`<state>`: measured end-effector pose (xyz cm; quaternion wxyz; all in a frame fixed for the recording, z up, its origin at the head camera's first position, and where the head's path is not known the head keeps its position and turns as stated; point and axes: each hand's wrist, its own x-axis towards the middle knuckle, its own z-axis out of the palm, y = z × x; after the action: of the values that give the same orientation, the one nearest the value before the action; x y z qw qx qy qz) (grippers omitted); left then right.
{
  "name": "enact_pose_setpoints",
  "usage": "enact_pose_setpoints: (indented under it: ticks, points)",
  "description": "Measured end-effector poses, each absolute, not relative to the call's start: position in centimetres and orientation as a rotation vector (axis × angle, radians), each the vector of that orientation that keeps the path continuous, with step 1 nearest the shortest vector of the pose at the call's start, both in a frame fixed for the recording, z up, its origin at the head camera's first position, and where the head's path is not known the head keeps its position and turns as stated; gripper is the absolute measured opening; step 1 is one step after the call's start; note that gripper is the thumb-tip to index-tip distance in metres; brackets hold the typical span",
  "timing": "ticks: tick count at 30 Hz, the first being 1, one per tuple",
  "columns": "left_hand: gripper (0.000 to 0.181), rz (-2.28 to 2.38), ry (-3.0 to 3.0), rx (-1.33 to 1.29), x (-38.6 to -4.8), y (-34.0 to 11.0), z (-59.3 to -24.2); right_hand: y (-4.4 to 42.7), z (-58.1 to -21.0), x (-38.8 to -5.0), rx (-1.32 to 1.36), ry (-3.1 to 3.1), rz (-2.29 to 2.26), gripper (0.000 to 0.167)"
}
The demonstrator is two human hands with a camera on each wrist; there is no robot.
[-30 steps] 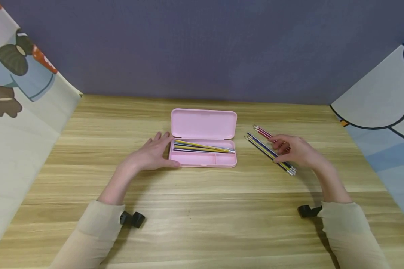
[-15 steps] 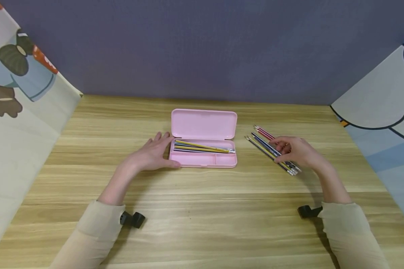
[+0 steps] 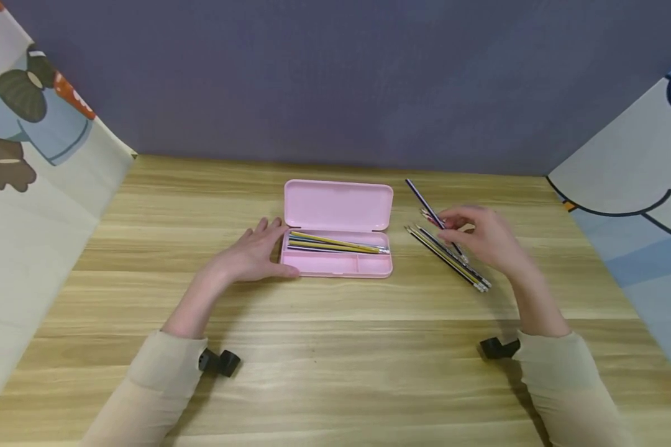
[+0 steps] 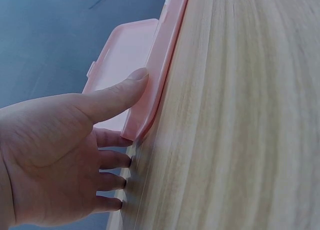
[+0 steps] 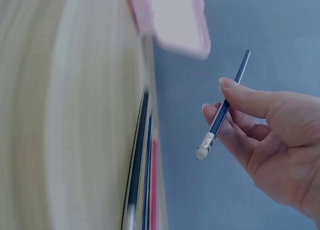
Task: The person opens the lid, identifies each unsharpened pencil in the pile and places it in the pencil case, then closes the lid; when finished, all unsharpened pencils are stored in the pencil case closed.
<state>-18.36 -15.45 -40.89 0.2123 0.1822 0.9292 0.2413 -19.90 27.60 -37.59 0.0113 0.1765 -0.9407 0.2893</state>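
Note:
My right hand (image 3: 481, 239) pinches a dark blue-and-white striped pencil (image 3: 423, 200) between thumb and fingers, raised off the table. Its white eraser end (image 5: 202, 153) points toward the camera in the right wrist view. Below that hand lie several loose pencils (image 3: 444, 254), dark, yellow-striped and red, partly covered by the hand. An open pink pencil case (image 3: 319, 266) stands to the left, several pencils (image 3: 335, 244) lying in its long rear compartment. My left hand (image 3: 251, 253) rests at the case's left end, thumb on the front wall, the other fingers extended along the side.
The case's lid (image 3: 338, 205) is tipped back, away from me. Two smaller compartments run along the front of the case. A dark grey-blue panel (image 3: 335, 81) rises behind the wooden table (image 3: 335, 372), and printed cloths flank both sides.
My right hand has lifted the striped pencil from the loose pile and moved slightly up and left with it. The left hand stays at the case.

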Motion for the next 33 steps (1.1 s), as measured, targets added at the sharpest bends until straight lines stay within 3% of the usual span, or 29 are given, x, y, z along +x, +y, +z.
enact_pose_setpoints:
  ticks: [14,26,33]
  points:
    - [0.101,0.661,2.584,0.510,-18.5,-15.2,-41.1,16.2,-38.5,-21.0,0.860,-2.849,1.112,0.017]
    - [0.100,0.651,2.588,0.505,-18.5,-15.4,-40.9,14.8,-39.9,-20.9,1.108,-2.930,0.862,0.028]
    - [0.100,0.653,2.587,0.503,-18.4,-15.5,-40.9,15.7,-40.0,-20.8,1.103,-2.968,0.774,0.020]
